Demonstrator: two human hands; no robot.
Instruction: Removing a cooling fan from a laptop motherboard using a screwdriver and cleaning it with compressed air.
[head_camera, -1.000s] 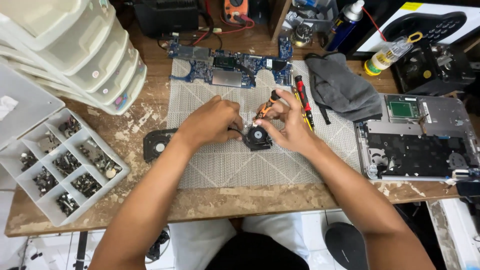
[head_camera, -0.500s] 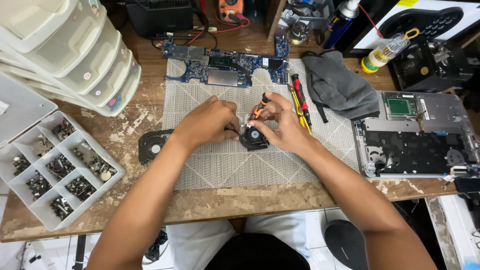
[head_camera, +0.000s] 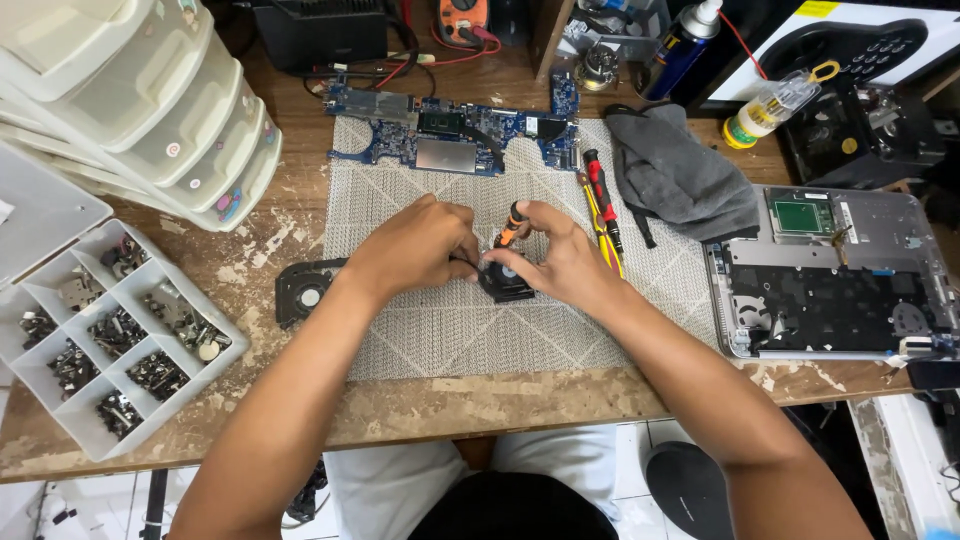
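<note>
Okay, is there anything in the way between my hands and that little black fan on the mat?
Nothing visible does. Both the left hand and right hand already touch the small black fan on the grey mat; the right also holds an orange-handled screwdriver.

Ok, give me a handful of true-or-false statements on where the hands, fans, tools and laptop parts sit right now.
1. Both hands, left hand and right hand, meet at a small black cooling fan on the grey mat. True.
2. The orange-handled screwdriver lies unused beside the grey cloth. False: the right hand holds it at the fan.
3. A second black fan lies left of the left wrist. True.
4. The blue motherboard sits inside the opened laptop base. False: it lies apart, at the mat's far edge.
</note>
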